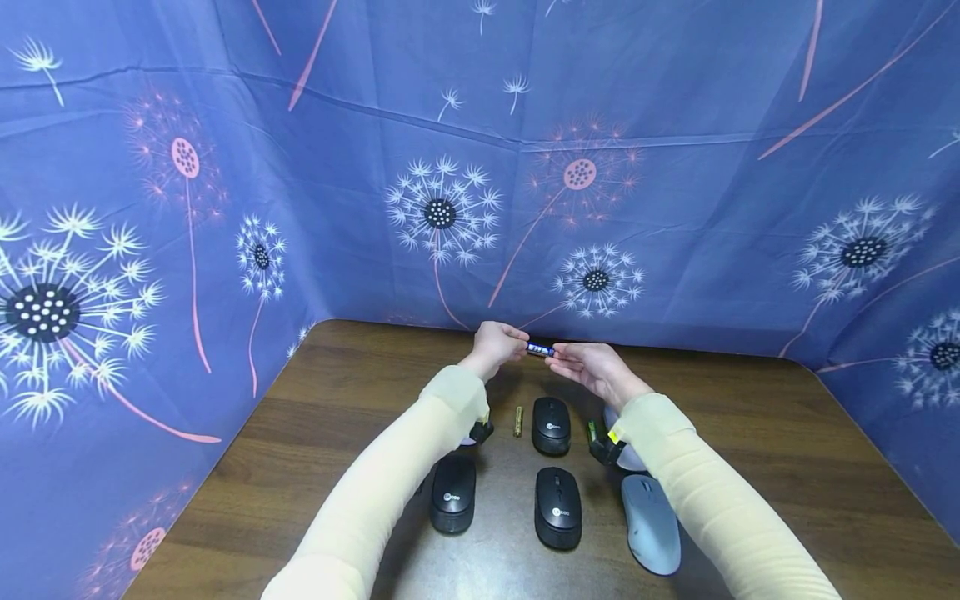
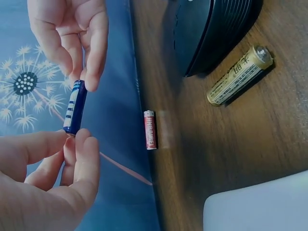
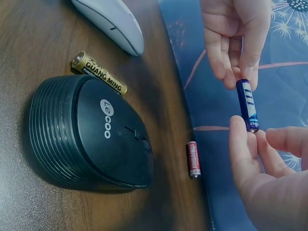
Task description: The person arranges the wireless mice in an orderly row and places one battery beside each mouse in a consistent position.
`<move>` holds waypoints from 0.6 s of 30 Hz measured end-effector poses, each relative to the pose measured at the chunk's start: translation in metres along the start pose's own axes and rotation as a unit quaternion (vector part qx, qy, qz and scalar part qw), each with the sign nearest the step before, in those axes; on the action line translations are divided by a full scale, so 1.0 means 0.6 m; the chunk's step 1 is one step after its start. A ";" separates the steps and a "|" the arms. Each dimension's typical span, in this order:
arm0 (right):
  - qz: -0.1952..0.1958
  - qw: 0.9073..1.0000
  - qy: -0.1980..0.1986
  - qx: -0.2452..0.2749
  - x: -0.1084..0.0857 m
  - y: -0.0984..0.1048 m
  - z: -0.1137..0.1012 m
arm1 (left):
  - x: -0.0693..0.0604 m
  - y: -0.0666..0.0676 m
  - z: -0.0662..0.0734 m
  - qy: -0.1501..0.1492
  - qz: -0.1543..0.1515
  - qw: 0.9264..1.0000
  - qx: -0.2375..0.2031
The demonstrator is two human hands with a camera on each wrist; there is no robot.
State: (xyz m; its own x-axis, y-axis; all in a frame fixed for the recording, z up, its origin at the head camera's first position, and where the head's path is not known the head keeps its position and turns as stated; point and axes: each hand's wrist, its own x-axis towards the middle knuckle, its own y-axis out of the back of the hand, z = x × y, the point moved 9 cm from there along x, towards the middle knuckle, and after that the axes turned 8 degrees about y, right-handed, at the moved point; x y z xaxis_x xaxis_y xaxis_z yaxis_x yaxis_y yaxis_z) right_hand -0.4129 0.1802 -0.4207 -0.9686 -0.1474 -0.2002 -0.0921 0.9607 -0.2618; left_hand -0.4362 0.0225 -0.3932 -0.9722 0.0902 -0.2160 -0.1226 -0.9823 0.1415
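Near the back edge of the table, a blue AA-type battery [image 1: 540, 350] is held up between both hands, above the tabletop. My left hand [image 1: 498, 346] pinches one end with its fingertips. The other end is pinched by the fingertips of my right hand [image 1: 596, 367]. Both wrist views show the blue battery's white markings [image 2: 75, 108] between the two hands. Below the hands, a red and white battery [image 2: 150, 130] lies on the table by the cloth. A gold battery [image 3: 101, 74] lies beside a black mouse [image 3: 113, 130].
More black mice [image 1: 453, 496] [image 1: 558, 508] lie nearer the front, with a grey-blue mouse [image 1: 651, 525] on the right. White mice [image 1: 630, 457] are partly hidden under the wrists. A green battery [image 1: 592, 431] shows beside the right wrist camera. A blue dandelion-print cloth [image 1: 480, 275] hangs behind the table.
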 end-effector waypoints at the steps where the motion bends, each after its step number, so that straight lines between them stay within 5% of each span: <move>1: 0.002 1.000 0.000 0.001 -0.001 0.000 -0.001 | -0.002 0.000 0.001 -0.003 0.001 1.000 -0.002; 8: 0.008 1.000 0.009 0.000 -0.011 -0.006 -0.012 | -0.018 0.000 0.012 -0.015 -0.014 1.000 -0.023; 18: -0.037 0.999 0.040 -0.003 -0.034 -0.034 -0.036 | -0.040 0.009 0.026 -0.019 -0.050 0.997 -0.057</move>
State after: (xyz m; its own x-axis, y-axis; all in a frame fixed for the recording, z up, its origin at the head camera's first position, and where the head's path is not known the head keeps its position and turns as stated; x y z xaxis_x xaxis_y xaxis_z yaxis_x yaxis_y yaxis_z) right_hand -0.3965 0.1684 -0.3907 -0.9746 -0.1981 -0.1042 -0.1645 0.9496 -0.2670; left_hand -0.4166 0.0174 -0.3722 -0.9634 0.1922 -0.1868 -0.1976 -0.9802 0.0105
